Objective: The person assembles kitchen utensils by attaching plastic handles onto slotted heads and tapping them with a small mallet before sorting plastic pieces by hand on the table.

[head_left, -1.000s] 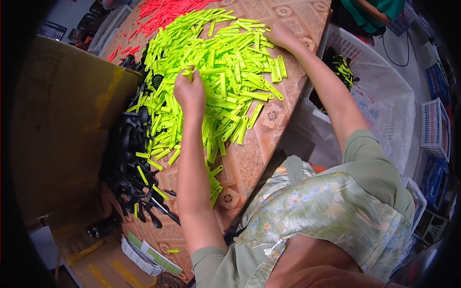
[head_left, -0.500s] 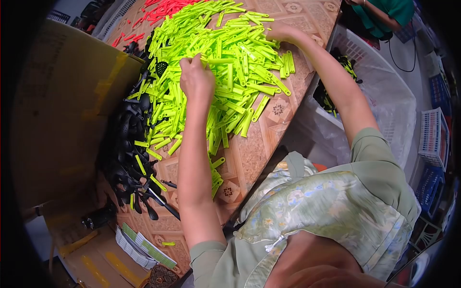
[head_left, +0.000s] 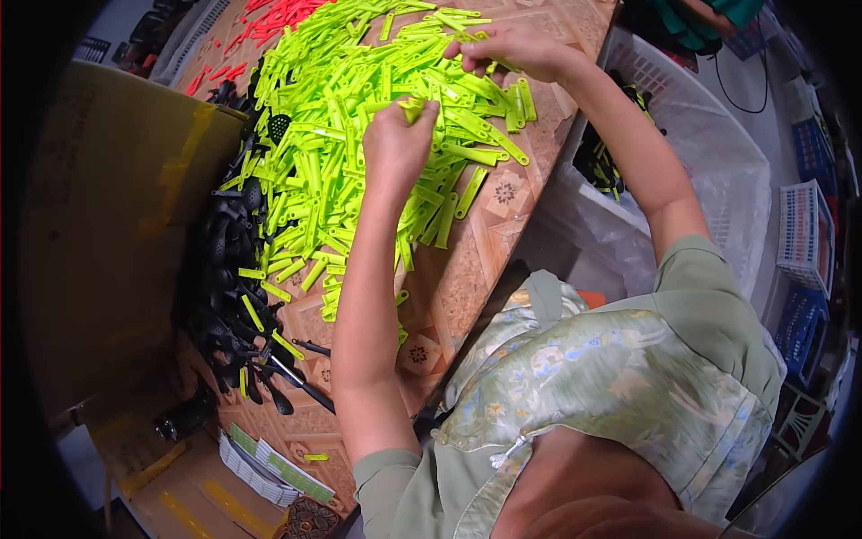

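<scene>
We see our left hand (head_left: 397,144) over the middle of the green pile (head_left: 359,126), fingers pinched together on one green strip (head_left: 415,107) whose end sticks up just above the knuckles. Our right hand (head_left: 512,47) lies at the far right edge of the same pile, fingers curled around a few strips; whether it truly clamps them we cannot tell. The pile spreads across the table (head_left: 467,278), reaching from the far side down to the near left, with loose strips trailing beneath our left forearm.

Left of the pile, touching it, lies a heap of black parts (head_left: 229,296), and left of that stands a cardboard box (head_left: 108,242). At the far left of the table we see red strips (head_left: 269,20). Right of the table, below our right arm, stands a white basket (head_left: 718,153) with black and green pieces inside. Blue and white crates (head_left: 808,238) stand further right. A person in a green top (head_left: 718,13) is at the far right corner. Our left forearm crosses the near strips and hides some of them.

Since half a second ago our left hand has shifted right and now lifts a strip, and our right hand has risen off the pile edge, drawing in towards the left.
</scene>
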The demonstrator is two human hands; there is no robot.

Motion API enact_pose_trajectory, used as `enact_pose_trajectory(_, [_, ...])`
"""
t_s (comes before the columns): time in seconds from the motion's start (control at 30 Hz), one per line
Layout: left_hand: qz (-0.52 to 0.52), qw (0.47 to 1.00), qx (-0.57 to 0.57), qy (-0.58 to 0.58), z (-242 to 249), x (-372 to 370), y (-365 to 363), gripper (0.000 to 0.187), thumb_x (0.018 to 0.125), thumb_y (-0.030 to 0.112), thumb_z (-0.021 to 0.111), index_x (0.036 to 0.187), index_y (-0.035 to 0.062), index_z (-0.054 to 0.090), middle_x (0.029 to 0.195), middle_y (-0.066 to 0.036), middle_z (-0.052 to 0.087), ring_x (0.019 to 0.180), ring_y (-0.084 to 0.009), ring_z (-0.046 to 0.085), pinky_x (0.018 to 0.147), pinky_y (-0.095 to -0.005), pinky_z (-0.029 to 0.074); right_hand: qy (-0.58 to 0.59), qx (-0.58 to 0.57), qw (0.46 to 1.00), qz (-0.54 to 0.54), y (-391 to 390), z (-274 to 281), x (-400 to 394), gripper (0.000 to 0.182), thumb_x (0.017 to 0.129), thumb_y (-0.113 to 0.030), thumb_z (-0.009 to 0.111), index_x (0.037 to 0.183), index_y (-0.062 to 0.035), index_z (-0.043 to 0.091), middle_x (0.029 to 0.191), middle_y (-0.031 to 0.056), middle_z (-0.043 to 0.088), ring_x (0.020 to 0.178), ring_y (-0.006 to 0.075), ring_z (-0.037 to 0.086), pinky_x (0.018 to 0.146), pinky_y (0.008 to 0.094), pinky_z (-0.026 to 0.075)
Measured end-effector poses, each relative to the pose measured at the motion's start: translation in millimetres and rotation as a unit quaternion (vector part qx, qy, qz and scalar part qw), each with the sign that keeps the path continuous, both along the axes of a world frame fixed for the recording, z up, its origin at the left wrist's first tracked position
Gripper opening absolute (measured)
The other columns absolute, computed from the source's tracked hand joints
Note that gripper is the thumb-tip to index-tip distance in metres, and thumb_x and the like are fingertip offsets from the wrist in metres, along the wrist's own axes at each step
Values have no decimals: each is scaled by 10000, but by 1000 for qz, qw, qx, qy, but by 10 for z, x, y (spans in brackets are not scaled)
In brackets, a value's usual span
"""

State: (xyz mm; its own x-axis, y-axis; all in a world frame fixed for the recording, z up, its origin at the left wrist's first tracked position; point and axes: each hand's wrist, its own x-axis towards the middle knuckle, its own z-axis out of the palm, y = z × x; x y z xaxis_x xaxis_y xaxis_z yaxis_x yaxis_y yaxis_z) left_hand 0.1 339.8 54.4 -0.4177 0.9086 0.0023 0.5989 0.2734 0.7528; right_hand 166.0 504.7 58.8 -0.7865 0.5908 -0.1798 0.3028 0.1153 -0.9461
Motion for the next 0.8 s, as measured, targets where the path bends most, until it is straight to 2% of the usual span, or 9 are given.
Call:
enact_pose_trajectory(0.07, [-79,991,54,93,16,124,-54,270,811,277,651,963,55,676,773,-197,630,703,-374,615,651,-448,475,-91,80,992,-26,-71,-10,161,370,892,-331,538,1139,-68,616,946,26,652,789,95,550,645,303,437])
enact_pose_trajectory(0.1, [-124,978,105,134,-128,142,-55,256,796,252,660,969,65,678,797,-193,623,696,-369,613,647,-448,477,-53,279,957,-57,-28,-207,263,412,871,-340,546,1120,-15,597,918,126,670,818,226,626,716,374,474])
enact_pose_trajectory(0.23, [-274,924,117,240,-197,391,-116,272,772,116,618,1038,125,671,958,-139,595,645,-328,609,649,-409,501,-207,330,908,-152,-116,-425,645,467,803,-384,600,1005,36,571,909,295,610,906,411,604,787,438,465])
enact_pose_trajectory(0.4, [-373,823,120,411,-461,565,-66,350,716,81,587,1057,149,629,1053,-104,579,629,-269,628,593,-391,499,-228,356,896,-136,-338,-575,583,502,740,-359,644,1000,56,534,914,297,606,909,412,600,779,436,466])
enact_pose_trajectory(0.57, [-330,822,92,454,-517,187,-2,306,706,42,573,993,123,644,1148,-81,586,626,-217,636,594,-380,484,-219,339,903,-148,-213,-629,500,461,691,-262,630,1009,59,535,913,277,608,892,388,607,763,424,474])
enact_pose_trajectory(0.6, [-290,855,91,420,-485,108,-17,328,710,41,584,1019,132,648,1165,-81,584,644,-219,640,594,-373,482,-204,339,904,-164,-203,-601,473,459,685,-249,633,1014,56,535,902,269,614,879,380,614,755,421,478])
enact_pose_trajectory(0.67, [-207,911,86,346,-395,-7,-50,373,718,38,606,1070,150,656,1201,-81,580,679,-224,647,595,-360,480,-91,235,947,-201,-174,-497,434,378,734,-229,676,1018,-5,565,784,112,622,657,188,594,562,305,454])
enact_pose_trajectory(0.73, [-104,989,100,17,-176,-26,-43,318,771,78,622,1088,89,640,1120,-78,616,647,-171,608,564,-299,453,84,59,971,-216,-307,-247,339,332,767,-230,693,1015,-41,580,730,26,597,569,82,530,485,229,399])
enact_pose_trajectory(0.8, [10,944,104,-313,1,-18,-26,296,824,119,637,1105,27,625,1038,-76,653,616,-119,569,532,-239,425,137,30,973,-183,-678,20,80,258,829,-260,661,997,-71,609,708,-22,564,547,23,461,458,171,331])
